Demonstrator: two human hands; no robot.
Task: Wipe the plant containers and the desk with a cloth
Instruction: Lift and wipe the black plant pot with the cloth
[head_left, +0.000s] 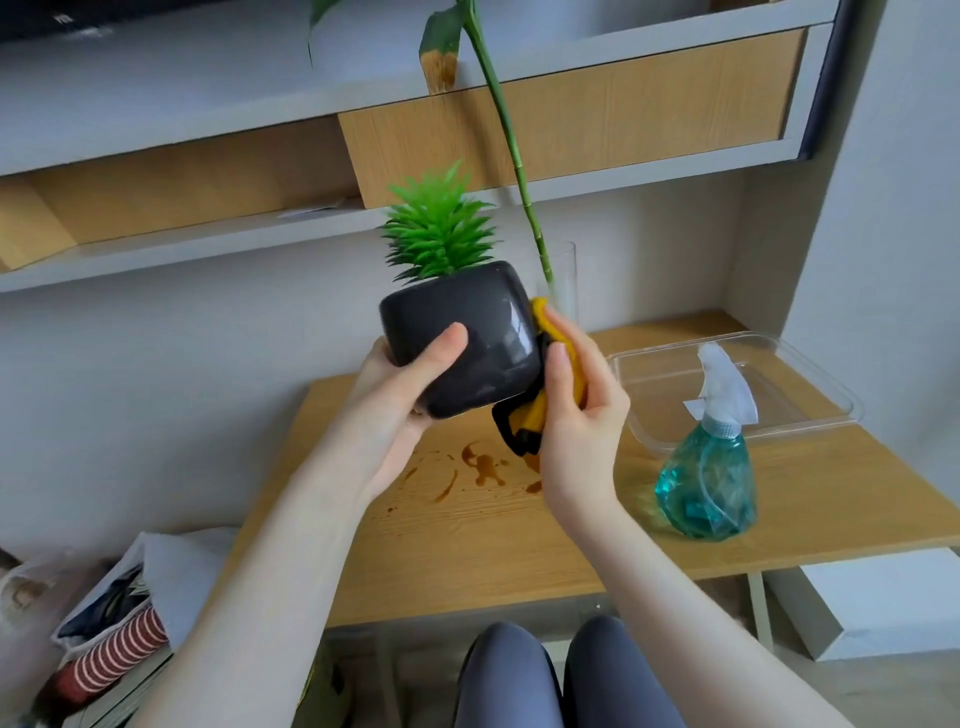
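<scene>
A glossy black plant pot (483, 332) with a spiky green plastic plant (436, 239) is held tilted in the air above the wooden desk (467, 551). My left hand (400, 384) grips the pot from its left side and base. My right hand (576, 415) presses a yellow cloth with black edging (530, 415) against the pot's right side. A clear glass vase (563, 280) with a tall green stalk stands behind the pot. Brown liquid stains (483, 467) mark the desk under my hands.
A blue spray bottle (709, 483) stands on the desk's right part, in front of a clear plastic tray (826, 374). Grey and wood shelves (519, 135) hang above. A bag and striped fabric (114, 639) lie on the floor at left. My knees are under the desk.
</scene>
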